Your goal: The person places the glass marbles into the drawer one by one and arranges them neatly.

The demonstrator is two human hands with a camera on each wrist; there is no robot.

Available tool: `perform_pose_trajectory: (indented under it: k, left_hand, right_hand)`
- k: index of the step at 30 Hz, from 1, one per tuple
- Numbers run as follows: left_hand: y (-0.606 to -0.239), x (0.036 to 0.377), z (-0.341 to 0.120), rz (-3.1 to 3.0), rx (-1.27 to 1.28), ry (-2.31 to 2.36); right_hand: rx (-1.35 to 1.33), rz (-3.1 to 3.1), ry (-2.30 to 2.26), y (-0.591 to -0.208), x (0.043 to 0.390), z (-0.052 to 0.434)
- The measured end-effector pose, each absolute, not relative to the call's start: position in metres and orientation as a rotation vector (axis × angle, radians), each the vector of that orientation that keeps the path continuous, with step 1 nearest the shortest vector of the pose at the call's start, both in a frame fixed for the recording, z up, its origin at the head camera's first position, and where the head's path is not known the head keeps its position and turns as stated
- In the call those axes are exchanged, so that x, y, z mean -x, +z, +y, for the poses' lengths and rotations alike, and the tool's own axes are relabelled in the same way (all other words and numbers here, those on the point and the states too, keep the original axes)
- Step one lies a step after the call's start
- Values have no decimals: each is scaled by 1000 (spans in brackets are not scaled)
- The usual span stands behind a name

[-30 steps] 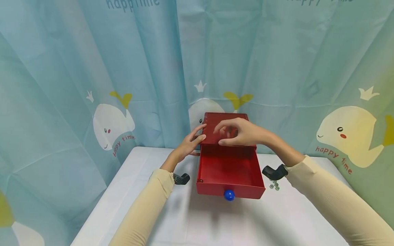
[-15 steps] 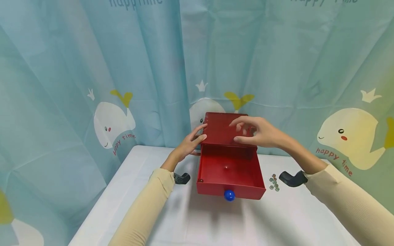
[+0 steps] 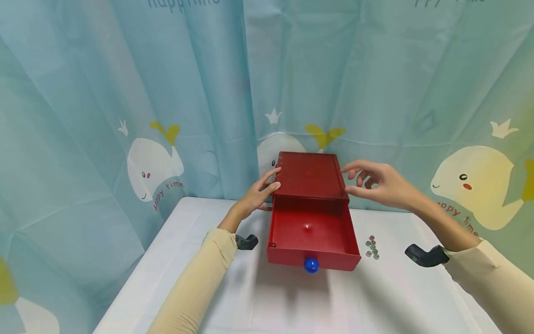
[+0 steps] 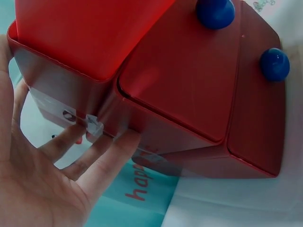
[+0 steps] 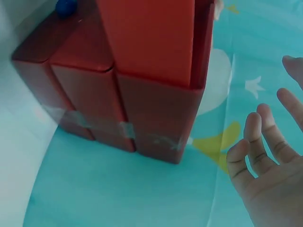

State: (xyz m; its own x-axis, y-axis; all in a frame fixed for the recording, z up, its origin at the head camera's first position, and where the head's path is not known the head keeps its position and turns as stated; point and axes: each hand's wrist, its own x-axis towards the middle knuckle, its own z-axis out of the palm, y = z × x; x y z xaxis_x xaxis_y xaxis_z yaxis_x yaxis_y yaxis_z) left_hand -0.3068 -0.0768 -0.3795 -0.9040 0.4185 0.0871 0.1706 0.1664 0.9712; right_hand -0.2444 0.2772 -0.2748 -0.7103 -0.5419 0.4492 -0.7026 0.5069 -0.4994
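A red cabinet of stacked drawers (image 3: pixel 308 172) stands on the table, its top drawer (image 3: pixel 292 256) pulled out by a blue knob's (image 3: pixel 311 266) side. One small round disc (image 3: pixel 272 245) lies in that drawer's near-left corner. My left hand (image 3: pixel 253 198) rests against the cabinet's left side near the top, its extended fingers (image 4: pixel 109 163) touching the wall in the left wrist view. To the right of the cabinet, my right hand (image 3: pixel 381 184) hovers with loosely bent fingers and holds nothing. Both lower drawers, with blue knobs (image 4: pixel 274 65), are closed.
Several small round discs (image 3: pixel 372 247) lie on the white table (image 3: pixel 200 278) to the right of the drawer. Close behind the cabinet hangs a blue-green curtain (image 3: pixel 196 69) printed with whales. Clear tape (image 5: pixel 127 129) crosses the seams on the cabinet's side.
My right hand has moved right, from over the cabinet's top to beyond its right side. My left hand and the pulled-out drawer have stayed in place.
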Motion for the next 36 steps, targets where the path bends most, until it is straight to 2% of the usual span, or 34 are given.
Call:
perform_pose_trajectory:
  k: [21,36]
  left_hand:
    - [-380,309,-76,2218,-566,1827]
    - [-377,308,-75,2233,-570,1821]
  right_hand:
    - [-952,-2518,1002,-306,230,326]
    - [-757,-2598,1019,-349,223,350]
